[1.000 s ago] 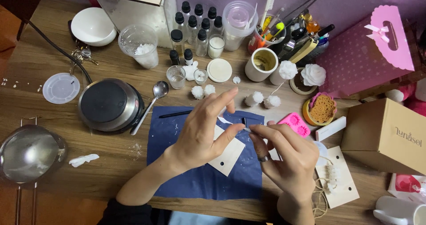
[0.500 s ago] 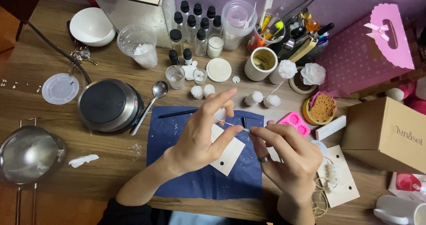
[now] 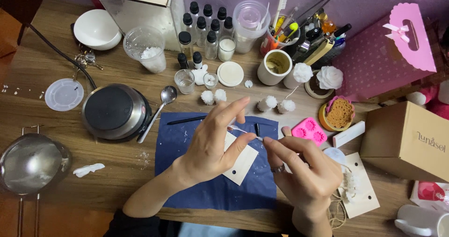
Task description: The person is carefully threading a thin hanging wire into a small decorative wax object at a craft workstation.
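Note:
My left hand (image 3: pixel 213 145) and my right hand (image 3: pixel 304 169) meet over a blue mat (image 3: pixel 196 181) on the wooden table (image 3: pixel 117 171). Between their fingertips they pinch a thin, pale wick-like strand (image 3: pixel 245 131). A small cream card (image 3: pixel 243 164) lies on the mat under my left thumb. My right hand wears a ring. A black pen (image 3: pixel 184 120) and a short black cap (image 3: pixel 257 129) lie on the mat's far edge.
A round steel hot plate (image 3: pixel 114 110) with a spoon (image 3: pixel 161 103) sits left of the mat, a steel pot (image 3: pixel 30 164) at far left. Small white wax flowers (image 3: pixel 213 96), dark-capped bottles (image 3: pixel 203 26), a pink silicone mould (image 3: pixel 308 129), a cardboard box (image 3: pixel 409 141) and a pink bag (image 3: pixel 388 50) surround it.
Both hands have shifted slightly nearer and kept pinching the strand; the fingers have adjusted a little. Everything else on the table is unchanged.

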